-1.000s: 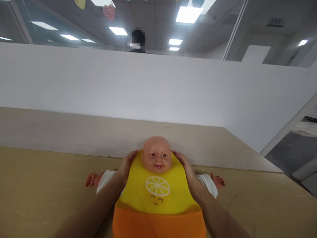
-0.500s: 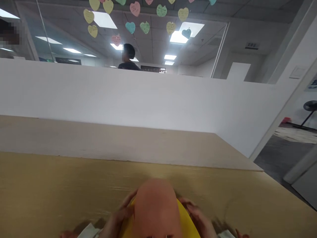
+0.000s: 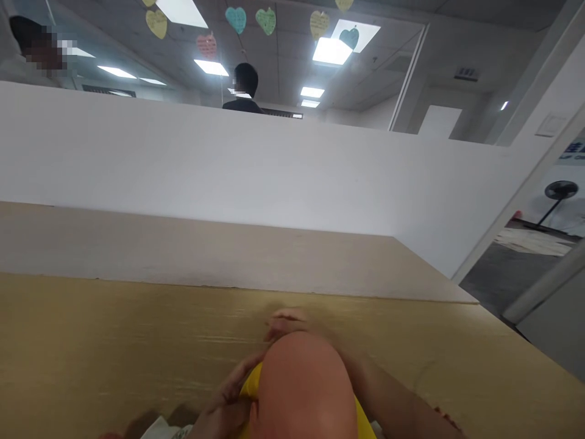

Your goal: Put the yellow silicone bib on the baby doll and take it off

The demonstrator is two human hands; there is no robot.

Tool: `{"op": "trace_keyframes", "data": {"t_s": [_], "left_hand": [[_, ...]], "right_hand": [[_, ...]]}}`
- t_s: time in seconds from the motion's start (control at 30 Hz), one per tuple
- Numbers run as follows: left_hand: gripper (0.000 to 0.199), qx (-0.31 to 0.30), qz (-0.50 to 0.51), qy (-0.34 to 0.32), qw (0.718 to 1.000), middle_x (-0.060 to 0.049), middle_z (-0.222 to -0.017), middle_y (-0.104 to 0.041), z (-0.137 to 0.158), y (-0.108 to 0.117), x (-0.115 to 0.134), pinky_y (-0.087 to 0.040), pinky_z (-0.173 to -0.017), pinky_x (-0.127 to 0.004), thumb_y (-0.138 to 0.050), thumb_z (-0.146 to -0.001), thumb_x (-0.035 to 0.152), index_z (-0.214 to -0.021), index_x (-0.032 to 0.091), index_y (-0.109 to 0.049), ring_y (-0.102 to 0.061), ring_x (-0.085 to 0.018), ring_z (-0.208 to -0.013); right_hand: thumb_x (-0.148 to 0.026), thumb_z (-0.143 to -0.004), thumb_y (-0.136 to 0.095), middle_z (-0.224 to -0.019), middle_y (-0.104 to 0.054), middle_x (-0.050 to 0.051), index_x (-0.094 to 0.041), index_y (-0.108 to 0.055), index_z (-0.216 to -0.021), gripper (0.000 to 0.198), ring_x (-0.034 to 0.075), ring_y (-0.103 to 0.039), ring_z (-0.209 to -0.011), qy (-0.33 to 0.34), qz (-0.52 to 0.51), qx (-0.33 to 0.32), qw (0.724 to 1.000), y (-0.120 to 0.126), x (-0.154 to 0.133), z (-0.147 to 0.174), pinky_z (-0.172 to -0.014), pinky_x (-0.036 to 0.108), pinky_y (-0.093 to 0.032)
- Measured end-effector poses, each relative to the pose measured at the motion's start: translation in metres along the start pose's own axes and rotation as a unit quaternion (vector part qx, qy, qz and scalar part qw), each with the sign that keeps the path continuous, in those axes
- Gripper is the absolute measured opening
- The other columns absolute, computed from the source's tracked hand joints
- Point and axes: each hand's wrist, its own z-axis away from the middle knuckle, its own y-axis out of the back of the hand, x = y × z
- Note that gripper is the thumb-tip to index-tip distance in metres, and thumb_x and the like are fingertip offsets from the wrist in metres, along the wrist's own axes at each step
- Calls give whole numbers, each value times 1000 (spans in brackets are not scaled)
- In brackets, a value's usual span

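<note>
A bald, flesh-coloured doll head point(image 3: 306, 384) fills the lower middle of the view, with one ear showing at its left. Yellow cloth point(image 3: 250, 384) lies around the head, showing on both sides. Beside the ear, my left hand point(image 3: 228, 402) has its fingers and thumb closed on the yellow cloth. My right forearm comes in from the lower right, and my right hand point(image 3: 287, 323) is just beyond the top of the head. Its fingers are bent and together; the head hides part of it, so what it holds is not visible. White fabric point(image 3: 159, 428) shows at lower left.
The wooden table point(image 3: 114, 341) has a paler raised strip point(image 3: 228, 256) along its back, against a white partition point(image 3: 228, 164). Behind the glass are two people, one at centre point(image 3: 247, 82), and heart-shaped notes point(image 3: 265, 21). A doorway with a fan point(image 3: 561, 189) stands at right.
My right hand has left the right side of the doll head and moved up and left to its far side. My left hand stays beside the head. The camera view has shifted slightly.
</note>
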Motion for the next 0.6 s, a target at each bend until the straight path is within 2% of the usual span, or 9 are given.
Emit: {"op": "trace_keyframes", "data": {"t_s": [0.1, 0.23, 0.37, 0.5, 0.6], "left_hand": [[51, 19, 30, -14, 999, -4, -117, -63, 11, -11, 9, -28, -109, -39, -76, -53, 13, -101, 27, -69, -41, -28, -128], [44, 2, 51, -7, 999, -4, -126, -58, 21, -26, 22, -24, -110, -38, -78, -59, 24, -102, 26, -69, -35, -28, -132], [42, -14, 68, 20, 997, -6, -122, -61, 25, -37, 28, -29, -108, -39, -77, -64, 28, -104, 24, -67, -45, -28, -124], [46, -1, 82, 60, 995, -7, -110, -66, 30, -45, 34, -35, -103, -38, -76, -64, 31, -108, 22, -65, -55, -27, -114], [43, 11, 83, 76, 994, -7, -107, -68, 33, -50, 38, -38, -100, -35, -77, -63, 33, -104, 23, -67, -58, -25, -109]], "right_hand": [[-49, -69, -67, -88, -68, 4, -21, -67, -90, 35, 17, -61, -79, -45, 67, -134, 988, -14, -7, -22, -68, 26, -45], [-51, -73, -64, -94, -67, 6, -21, -65, -101, 42, 15, -61, -80, -39, 42, -192, 980, -20, -11, -20, -69, 26, -45], [-49, -70, -68, -90, -66, 6, -17, -66, -98, 43, 14, -59, -79, -40, 27, -135, 990, -11, -7, -12, -67, 24, -45], [-50, -67, -70, -77, -64, 3, -15, -69, -88, 40, 11, -55, -70, 31, 95, -74, 992, -5, -5, -12, -62, 22, -42], [-51, -69, -68, -77, -65, 3, -16, -70, -87, 40, 12, -56, -70, 67, 144, -38, 987, -7, -10, -7, -63, 23, -42]]}}
